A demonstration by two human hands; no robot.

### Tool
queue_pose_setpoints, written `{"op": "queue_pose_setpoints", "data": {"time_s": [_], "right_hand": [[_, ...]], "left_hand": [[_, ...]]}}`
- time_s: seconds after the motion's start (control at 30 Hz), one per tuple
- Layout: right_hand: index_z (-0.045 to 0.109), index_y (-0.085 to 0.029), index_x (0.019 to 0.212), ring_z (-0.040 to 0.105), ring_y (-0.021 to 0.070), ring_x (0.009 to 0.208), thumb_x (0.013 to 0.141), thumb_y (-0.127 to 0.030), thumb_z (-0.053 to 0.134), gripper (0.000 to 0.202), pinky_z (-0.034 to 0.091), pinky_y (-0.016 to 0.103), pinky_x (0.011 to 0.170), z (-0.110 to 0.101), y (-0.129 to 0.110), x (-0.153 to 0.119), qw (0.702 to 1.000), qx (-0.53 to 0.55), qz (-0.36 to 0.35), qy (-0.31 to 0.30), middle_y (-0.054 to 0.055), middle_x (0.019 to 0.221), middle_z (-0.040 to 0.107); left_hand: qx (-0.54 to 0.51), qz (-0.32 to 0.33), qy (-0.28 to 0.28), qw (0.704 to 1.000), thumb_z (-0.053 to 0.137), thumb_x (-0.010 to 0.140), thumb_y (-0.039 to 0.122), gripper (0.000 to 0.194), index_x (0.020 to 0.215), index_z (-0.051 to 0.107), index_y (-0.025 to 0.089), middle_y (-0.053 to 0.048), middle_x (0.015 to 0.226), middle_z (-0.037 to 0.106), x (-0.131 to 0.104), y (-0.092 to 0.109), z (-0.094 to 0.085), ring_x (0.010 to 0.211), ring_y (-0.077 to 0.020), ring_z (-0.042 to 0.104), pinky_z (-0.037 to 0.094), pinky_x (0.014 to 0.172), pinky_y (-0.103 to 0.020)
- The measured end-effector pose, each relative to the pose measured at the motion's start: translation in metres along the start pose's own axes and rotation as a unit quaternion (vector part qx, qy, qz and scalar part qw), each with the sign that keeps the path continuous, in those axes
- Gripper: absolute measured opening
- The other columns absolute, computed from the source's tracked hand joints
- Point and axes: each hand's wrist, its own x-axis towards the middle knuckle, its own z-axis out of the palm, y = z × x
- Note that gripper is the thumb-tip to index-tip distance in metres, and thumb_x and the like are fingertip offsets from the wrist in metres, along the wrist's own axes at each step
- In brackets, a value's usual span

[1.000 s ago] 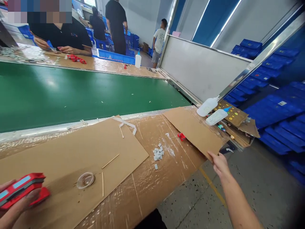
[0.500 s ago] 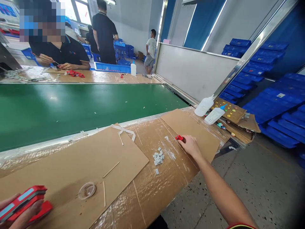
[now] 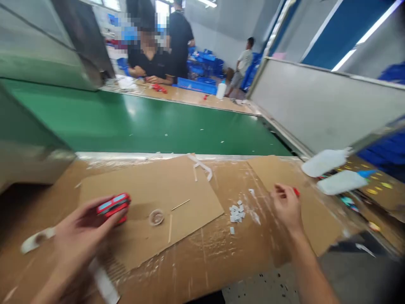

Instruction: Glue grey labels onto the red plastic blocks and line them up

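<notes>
A red toy bus (image 3: 114,203) with pale blue windows and a dark stripe is gripped in my left hand (image 3: 84,223), above the left cardboard sheet (image 3: 136,181). Over the edge of the right cardboard sheet (image 3: 319,223), my right hand (image 3: 286,204) has bent fingers, blurred by motion. Just beyond its knuckles shows a small red part (image 3: 296,192), partly hidden by the hand; whether they touch is unclear. Small grey pieces (image 3: 236,212) lie in a pile between the two sheets.
A clear cup (image 3: 156,217) and thin sticks (image 3: 180,205) lie on the left sheet. White bottles (image 3: 343,182) lie at the right. A tape roll (image 3: 38,240) is at the left. Beyond the green belt (image 3: 177,126) a person (image 3: 150,63) sits working.
The view has turned left. My left hand with the toy bus has come further into view. The red part has shifted right, onto the right sheet, and now shows behind my right hand.
</notes>
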Motion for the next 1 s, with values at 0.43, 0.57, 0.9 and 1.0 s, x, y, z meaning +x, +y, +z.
{"op": "queue_pose_setpoints", "data": {"time_s": [0.43, 0.57, 0.9, 1.0], "right_hand": [[0.061, -0.019, 0.083, 0.054, 0.0198, 0.081, 0.097, -0.015, 0.063, 0.015, 0.038, 0.034, 0.067, 0.102, -0.221, -0.056, 0.704, -0.007, -0.654, -0.278, 0.003, 0.082, 0.064], [0.059, -0.019, 0.075, 0.053, 0.0191, 0.078, 0.095, -0.013, 0.062, 0.022, 0.039, 0.033, 0.066, 0.112, -0.22, -0.048, 0.66, -0.005, -0.699, -0.273, 0.002, 0.078, 0.06], [0.063, -0.016, 0.096, 0.058, 0.0179, 0.084, 0.103, -0.008, 0.041, 0.024, 0.046, 0.033, 0.07, 0.101, -0.224, -0.032, 0.665, 0.226, -0.696, -0.151, 0.007, 0.092, 0.07], [0.059, -0.018, 0.099, 0.058, 0.018, 0.083, 0.097, -0.003, 0.049, 0.018, 0.047, 0.034, 0.073, 0.09, -0.233, -0.035, 0.776, 0.364, -0.509, -0.083, 0.004, 0.087, 0.067]], "left_hand": [[-0.064, 0.07, -0.055, 0.994, 0.083, 0.077, 0.019, 0.03, 0.106, 0.073, 0.019, -0.006, 0.097, 0.08, -0.012, -0.003, 0.006, 0.082, -0.0165, 0.078, 0.066, 0.074, -0.022], [-0.069, 0.085, -0.06, 0.992, 0.081, 0.078, 0.017, 0.031, 0.108, 0.072, 0.02, -0.006, 0.1, 0.08, -0.009, -0.005, 0.005, 0.085, -0.0167, 0.078, 0.066, 0.075, -0.023], [-0.04, 0.106, -0.042, 0.993, 0.082, 0.079, 0.019, 0.03, 0.107, 0.071, 0.018, -0.008, 0.096, 0.078, -0.008, -0.005, 0.003, 0.079, -0.0157, 0.075, 0.063, 0.066, -0.023], [-0.039, 0.12, -0.047, 0.991, 0.082, 0.078, 0.02, 0.029, 0.105, 0.071, 0.017, -0.009, 0.095, 0.079, -0.007, -0.004, 0.003, 0.079, -0.0165, 0.074, 0.063, 0.068, -0.026]]}}
